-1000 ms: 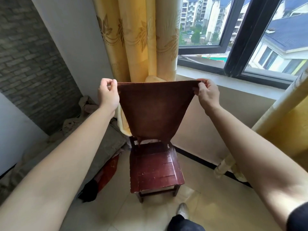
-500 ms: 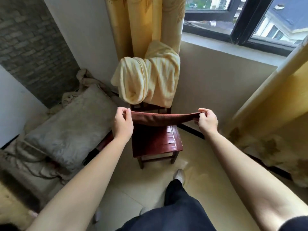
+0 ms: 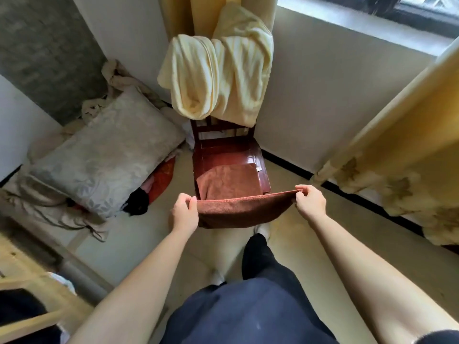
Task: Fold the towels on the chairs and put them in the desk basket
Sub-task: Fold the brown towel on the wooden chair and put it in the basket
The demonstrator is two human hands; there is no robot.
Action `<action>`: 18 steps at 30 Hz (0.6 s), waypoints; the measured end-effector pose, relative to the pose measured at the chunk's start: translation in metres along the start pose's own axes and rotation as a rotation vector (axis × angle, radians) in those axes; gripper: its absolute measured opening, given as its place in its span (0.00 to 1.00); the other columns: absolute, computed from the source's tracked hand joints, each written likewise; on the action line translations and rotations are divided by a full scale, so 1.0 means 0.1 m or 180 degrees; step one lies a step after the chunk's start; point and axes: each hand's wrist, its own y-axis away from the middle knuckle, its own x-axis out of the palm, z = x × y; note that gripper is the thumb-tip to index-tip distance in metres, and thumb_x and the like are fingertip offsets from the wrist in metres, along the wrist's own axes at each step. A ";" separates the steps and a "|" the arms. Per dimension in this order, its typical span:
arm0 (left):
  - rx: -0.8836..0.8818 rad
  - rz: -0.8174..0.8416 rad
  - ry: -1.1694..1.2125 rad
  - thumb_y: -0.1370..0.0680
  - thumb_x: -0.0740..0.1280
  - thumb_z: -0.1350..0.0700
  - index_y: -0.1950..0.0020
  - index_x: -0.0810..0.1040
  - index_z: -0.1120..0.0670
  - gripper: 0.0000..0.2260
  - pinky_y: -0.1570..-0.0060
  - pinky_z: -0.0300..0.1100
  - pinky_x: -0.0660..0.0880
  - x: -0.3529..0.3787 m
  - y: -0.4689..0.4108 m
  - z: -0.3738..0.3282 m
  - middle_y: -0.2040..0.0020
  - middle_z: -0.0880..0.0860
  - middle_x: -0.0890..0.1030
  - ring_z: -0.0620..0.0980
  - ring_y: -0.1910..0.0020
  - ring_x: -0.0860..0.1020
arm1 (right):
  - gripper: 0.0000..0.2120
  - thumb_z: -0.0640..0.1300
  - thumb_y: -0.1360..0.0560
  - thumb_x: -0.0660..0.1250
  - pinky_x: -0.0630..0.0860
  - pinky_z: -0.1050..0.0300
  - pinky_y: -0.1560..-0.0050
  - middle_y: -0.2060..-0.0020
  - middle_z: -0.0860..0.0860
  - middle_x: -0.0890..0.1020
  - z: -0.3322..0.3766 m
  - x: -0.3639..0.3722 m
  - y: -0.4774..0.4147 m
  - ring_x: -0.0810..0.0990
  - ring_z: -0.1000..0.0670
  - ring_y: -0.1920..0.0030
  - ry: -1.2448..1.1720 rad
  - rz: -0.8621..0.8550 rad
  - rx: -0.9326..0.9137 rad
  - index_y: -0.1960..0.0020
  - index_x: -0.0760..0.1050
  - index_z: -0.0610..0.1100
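Left hand (image 3: 185,212) and right hand (image 3: 309,202) pinched the brown towel's (image 3: 238,213) corners over the chair (image 3: 223,157) (far half on the seat); an uneven pull could skew the fold.

One brown towel (image 3: 238,212), terry, half-laid: far part flat on the seat of the dark red wooden chair (image 3: 228,155), near edge raised and stretched level between left hand (image 3: 185,212) and right hand (image 3: 309,201), a corner pinched in each, middle sagging before the seat front. One pale yellow towel (image 3: 216,70), unfolded, draped over the chair back in bunched hanging folds. Chair upright, seat glossy.
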 end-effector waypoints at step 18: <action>-0.0704 0.0295 -0.0328 0.24 0.64 0.60 0.44 0.81 0.57 0.11 0.49 0.43 0.72 0.59 -0.99 -0.21 0.47 0.58 0.83 0.58 0.46 0.79 | 0.10 0.45 0.22 0.64 0.71 0.59 0.41 0.47 0.50 0.84 0.27 0.40 -1.22 0.80 0.49 0.43 0.0509 0.0648 -0.0224 0.44 0.81 0.48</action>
